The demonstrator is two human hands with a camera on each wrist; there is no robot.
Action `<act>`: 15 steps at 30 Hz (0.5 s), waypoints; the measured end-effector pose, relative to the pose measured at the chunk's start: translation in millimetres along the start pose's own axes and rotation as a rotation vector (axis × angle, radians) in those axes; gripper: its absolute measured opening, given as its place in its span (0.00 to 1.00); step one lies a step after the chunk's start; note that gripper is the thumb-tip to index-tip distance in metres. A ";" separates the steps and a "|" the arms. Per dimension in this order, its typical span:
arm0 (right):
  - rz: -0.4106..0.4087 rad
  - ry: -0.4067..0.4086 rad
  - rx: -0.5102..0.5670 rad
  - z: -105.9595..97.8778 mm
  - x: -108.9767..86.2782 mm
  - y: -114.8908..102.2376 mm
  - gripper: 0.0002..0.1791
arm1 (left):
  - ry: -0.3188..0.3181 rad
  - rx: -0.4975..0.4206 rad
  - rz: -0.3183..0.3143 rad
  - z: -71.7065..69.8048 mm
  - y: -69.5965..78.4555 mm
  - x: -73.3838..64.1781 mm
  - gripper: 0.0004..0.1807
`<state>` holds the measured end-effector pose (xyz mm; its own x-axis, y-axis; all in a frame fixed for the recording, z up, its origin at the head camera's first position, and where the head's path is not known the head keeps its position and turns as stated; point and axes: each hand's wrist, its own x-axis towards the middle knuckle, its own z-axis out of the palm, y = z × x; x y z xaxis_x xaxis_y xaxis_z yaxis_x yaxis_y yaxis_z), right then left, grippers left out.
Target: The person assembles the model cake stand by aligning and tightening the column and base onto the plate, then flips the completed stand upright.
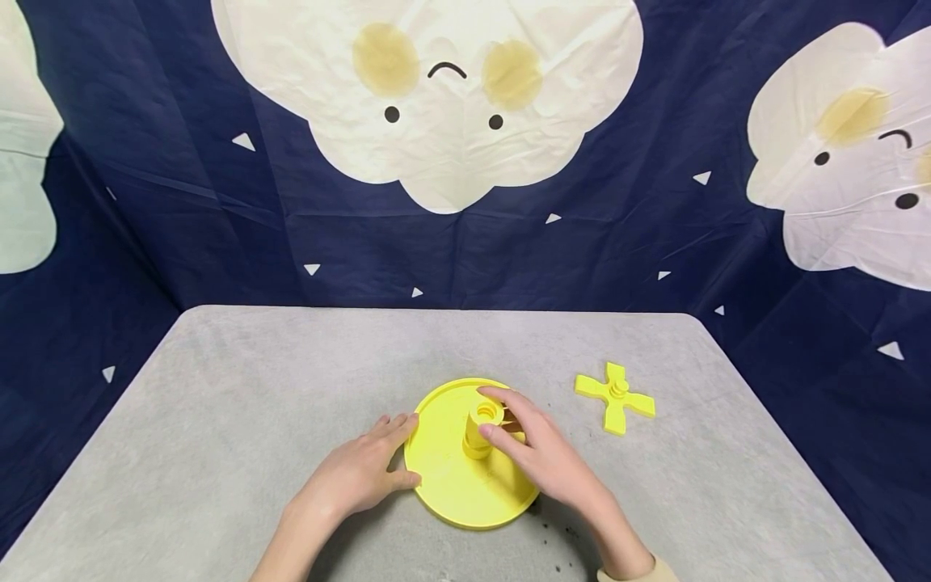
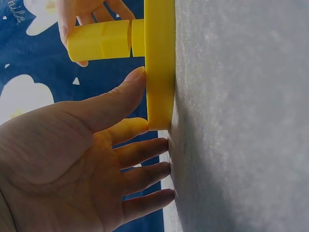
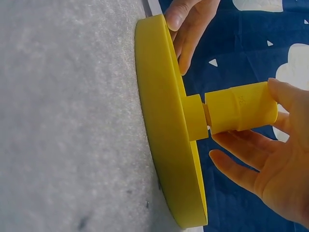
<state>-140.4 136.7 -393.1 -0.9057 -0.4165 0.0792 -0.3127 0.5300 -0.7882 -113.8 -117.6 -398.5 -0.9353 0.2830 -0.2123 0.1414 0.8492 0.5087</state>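
A round yellow disc [image 1: 465, 497] with a raised rim lies on the table, a short stub [image 3: 195, 117] standing at its middle. Above the stub is a yellow hollow cylinder [image 1: 478, 430] with a ridged inner opening at its top. A thin gap with a narrower neck shows between cylinder and stub in the right wrist view. My right hand [image 1: 549, 453] holds the cylinder, thumb on the near side and fingers around the far side. My left hand [image 1: 360, 469] rests at the disc's left edge, thumb and fingers extended, thumb tip touching the rim.
A yellow cross-shaped piece [image 1: 614, 416] with a small threaded post at its centre lies on the grey table [image 1: 291, 364], right of the disc. Behind the table hangs a dark blue cloth [image 1: 240, 242] printed with white clouds. Small dark specks dot the table near the right forearm.
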 end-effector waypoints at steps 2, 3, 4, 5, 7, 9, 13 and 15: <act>0.000 0.011 -0.021 -0.4 -0.1 -0.3 0.24 | 0.001 0.000 0.000 0.0 0.0 -0.2 0.42; -0.001 0.016 -0.030 -0.5 -0.1 -0.4 0.24 | 0.002 0.000 0.000 0.0 0.0 -0.3 0.42; 0.002 0.020 -0.039 -0.7 -0.1 -0.7 0.24 | 0.002 0.000 0.000 0.0 0.1 -0.4 0.42; 0.002 0.022 -0.045 -0.8 0.0 -0.9 0.23 | 0.004 0.000 0.000 -0.1 0.1 -0.5 0.42; 0.008 0.028 -0.063 -1.2 0.2 -1.5 0.23 | 0.005 0.000 0.000 -0.2 0.3 -0.6 0.42; 0.015 0.031 -0.075 -1.7 0.1 -2.2 0.23 | 0.006 0.000 0.001 -0.2 0.4 -0.7 0.42; 0.020 0.037 -0.087 -2.4 -0.4 -2.8 0.23 | 0.006 0.000 0.000 -0.2 0.5 -0.7 0.42; 0.012 0.039 -0.081 -2.4 -0.4 -2.5 0.23 | 0.007 -0.001 0.000 -0.1 0.6 -0.7 0.42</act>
<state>-140.0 137.3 -389.6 -0.9194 -0.3816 0.0951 -0.3226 0.5934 -0.7374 -113.1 -117.4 -398.0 -0.9376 0.2795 -0.2068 0.1406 0.8488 0.5096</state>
